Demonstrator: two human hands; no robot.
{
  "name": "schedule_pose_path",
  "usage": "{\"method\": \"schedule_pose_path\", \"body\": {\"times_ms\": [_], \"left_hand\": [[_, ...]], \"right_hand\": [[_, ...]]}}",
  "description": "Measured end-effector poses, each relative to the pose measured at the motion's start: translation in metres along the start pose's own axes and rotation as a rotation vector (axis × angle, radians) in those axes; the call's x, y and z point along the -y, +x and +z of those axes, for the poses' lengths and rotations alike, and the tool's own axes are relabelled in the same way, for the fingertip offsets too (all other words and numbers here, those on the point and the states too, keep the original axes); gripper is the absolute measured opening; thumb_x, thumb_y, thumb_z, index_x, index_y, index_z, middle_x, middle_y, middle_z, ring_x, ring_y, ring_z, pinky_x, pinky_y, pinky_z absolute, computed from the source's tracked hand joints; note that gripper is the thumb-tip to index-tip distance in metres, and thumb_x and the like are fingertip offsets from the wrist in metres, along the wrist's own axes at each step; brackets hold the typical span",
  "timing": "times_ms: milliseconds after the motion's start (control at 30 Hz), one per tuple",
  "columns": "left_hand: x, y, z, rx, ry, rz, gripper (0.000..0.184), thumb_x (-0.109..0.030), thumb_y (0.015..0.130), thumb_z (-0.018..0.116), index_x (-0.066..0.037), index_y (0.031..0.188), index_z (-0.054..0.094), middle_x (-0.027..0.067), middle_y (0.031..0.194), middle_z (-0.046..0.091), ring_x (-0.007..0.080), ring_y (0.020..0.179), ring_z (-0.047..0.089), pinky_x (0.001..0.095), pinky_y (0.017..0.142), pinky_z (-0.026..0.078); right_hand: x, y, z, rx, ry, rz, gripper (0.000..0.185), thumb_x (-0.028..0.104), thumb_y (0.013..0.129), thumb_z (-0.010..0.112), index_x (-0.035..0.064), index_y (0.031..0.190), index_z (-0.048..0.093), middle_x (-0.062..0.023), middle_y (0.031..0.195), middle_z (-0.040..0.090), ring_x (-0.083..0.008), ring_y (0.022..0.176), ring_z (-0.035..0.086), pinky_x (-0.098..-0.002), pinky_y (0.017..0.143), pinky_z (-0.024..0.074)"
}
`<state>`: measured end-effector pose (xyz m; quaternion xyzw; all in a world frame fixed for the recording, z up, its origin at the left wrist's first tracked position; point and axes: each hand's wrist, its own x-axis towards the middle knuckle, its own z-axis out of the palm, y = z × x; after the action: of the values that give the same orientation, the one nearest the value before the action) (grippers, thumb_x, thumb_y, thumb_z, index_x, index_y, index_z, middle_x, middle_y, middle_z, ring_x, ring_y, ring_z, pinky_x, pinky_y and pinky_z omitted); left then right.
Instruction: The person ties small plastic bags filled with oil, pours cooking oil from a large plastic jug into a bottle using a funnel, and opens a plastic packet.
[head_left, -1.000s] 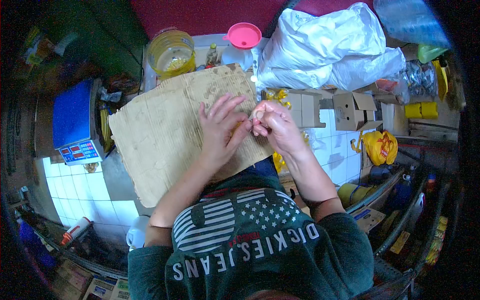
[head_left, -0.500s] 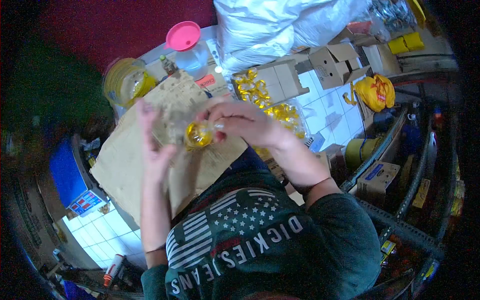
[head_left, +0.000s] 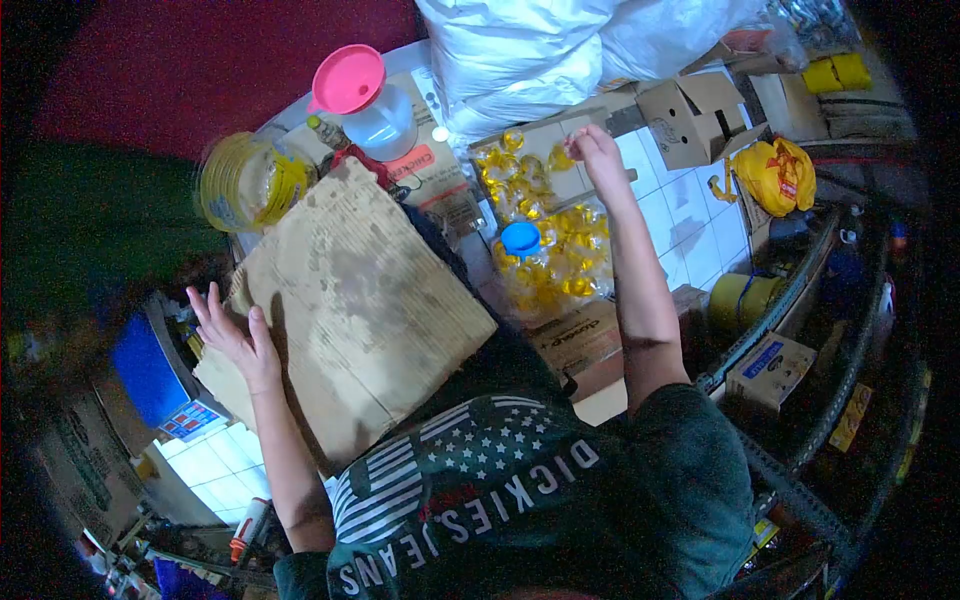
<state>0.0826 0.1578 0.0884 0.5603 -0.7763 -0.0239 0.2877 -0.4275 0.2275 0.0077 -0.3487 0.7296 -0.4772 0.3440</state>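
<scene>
R hand [head_left: 597,148] narrow, fingertips pinched on a yellow-liquid pouch [head_left: 561,158], held over the corrugated tray [head_left: 570,184] near other filled pouches [head_left: 508,182]. L hand [head_left: 232,342] wide, nothing visible in it, by L edge of the cardboard sheet [head_left: 350,300]; can't tell if touching. To do it well: lower pouch gently, let base take wt b4 loosening pinch, no drop, as thin film may split; keep clear of tray rim
</scene>
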Motion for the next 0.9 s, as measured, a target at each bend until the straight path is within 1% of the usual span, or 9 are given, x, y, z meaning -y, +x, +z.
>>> {"method": "schedule_pose_path", "body": {"times_ms": [100,200,267,433,533,633,733,833,900], "left_hand": [[0.001,0.004,0.005,0.063,0.084,0.045,0.059,-0.045,0.084,0.047,-0.01,0.131,0.038,0.015,0.144,0.02,0.0335,0.131,0.022,0.0569,0.103,0.009],[0.003,0.006,0.01,0.1,0.111,0.06,0.059,-0.045,0.085,0.046,-0.01,0.131,0.038,0.015,0.144,0.02,0.0332,0.131,0.022,0.0566,0.103,0.009],[0.0,0.01,0.011,0.153,0.136,0.034,0.058,-0.045,0.085,0.046,-0.009,0.13,0.038,0.0151,0.144,0.02,0.0332,0.131,0.022,0.056,0.103,0.01],[-0.006,0.018,0.016,0.23,0.133,0.013,0.057,-0.044,0.085,0.047,-0.009,0.129,0.039,0.0149,0.144,0.021,0.0328,0.132,0.021,0.0546,0.104,0.01],[-0.006,0.023,0.022,0.249,0.123,0.01,0.056,-0.043,0.086,0.047,-0.009,0.129,0.04,0.0148,0.144,0.021,0.033,0.132,0.021,0.0544,0.104,0.01],[-0.008,0.027,0.023,0.273,0.108,0.012,0.055,-0.044,0.086,0.047,-0.009,0.129,0.041,0.0148,0.144,0.022,0.0335,0.132,0.021,0.0542,0.104,0.01],[-0.007,0.03,0.026,0.264,0.047,0.026,0.056,-0.045,0.086,0.047,-0.01,0.129,0.041,0.015,0.144,0.022,0.034,0.131,0.022,0.0543,0.104,0.011],[-0.011,0.033,0.028,0.259,0.004,0.019,0.055,-0.044,0.086,0.047,-0.009,0.129,0.041,0.0151,0.144,0.022,0.0345,0.131,0.022,0.0538,0.104,0.012],[-0.01,0.034,0.03,0.249,-0.009,0.038,0.054,-0.043,0.087,0.047,-0.009,0.129,0.041,0.0153,0.144,0.022,0.0346,0.131,0.022,0.0531,0.104,0.012]], "right_hand": [[-0.077,0.046,0.011,-0.227,0.07,0.054,0.024,0.017,0.086,0.044,-0.0021,0.084,0.057,-0.0076,0.079,0.06,-0.014,0.071,0.055,-0.027,0.067,0.0434],[-0.163,0.089,0.022,-0.248,-0.253,0.125,0.029,0.023,0.087,0.045,-0.0029,0.086,0.06,-0.0097,0.08,0.062,-0.0167,0.075,0.057,-0.0297,0.07,0.0446],[-0.213,0.103,0.044,-0.247,-0.291,0.186,0.031,0.024,0.086,0.046,-0.0032,0.088,0.06,-0.011,0.08,0.062,-0.0193,0.077,0.058,-0.0319,0.073,0.0448],[-0.199,0.093,0.086,-0.138,-0.564,0.312,0.027,0.026,0.084,0.045,0.0052,0.095,0.06,-0.0198,0.091,0.06,-0.0334,0.089,0.058,-0.0405,0.08,0.0442],[-0.182,0.091,0.085,0.0,-0.806,0.262,0.026,0.026,0.083,0.046,0.0072,0.094,0.058,-0.0211,0.1,0.057,-0.0367,0.091,0.056,-0.0426,0.081,0.0437],[-0.163,0.087,0.077,0.081,-0.823,0.146,0.025,0.025,0.082,0.046,0.0058,0.094,0.058,-0.0209,0.101,0.057,-0.0372,0.091,0.055,-0.0436,0.081,0.0438],[-0.164,0.086,0.067,0.126,-0.799,0.186,0.023,0.023,0.082,0.047,0.0048,0.093,0.057,-0.0212,0.099,0.057,-0.037,0.09,0.055,-0.0435,0.082,0.0438],[-0.171,0.086,0.068,0.232,-0.862,0.179,0.024,0.024,0.083,0.049,0.0053,0.097,0.057,-0.0199,0.103,0.057,-0.0357,0.095,0.055,-0.042,0.083,0.0436],[-0.16,0.084,0.071,0.276,-0.772,0.2,0.027,0.025,0.084,0.05,0.0062,0.103,0.057,-0.0192,0.107,0.057,-0.035,0.099,0.054,-0.0411,0.085,0.0433]]}}
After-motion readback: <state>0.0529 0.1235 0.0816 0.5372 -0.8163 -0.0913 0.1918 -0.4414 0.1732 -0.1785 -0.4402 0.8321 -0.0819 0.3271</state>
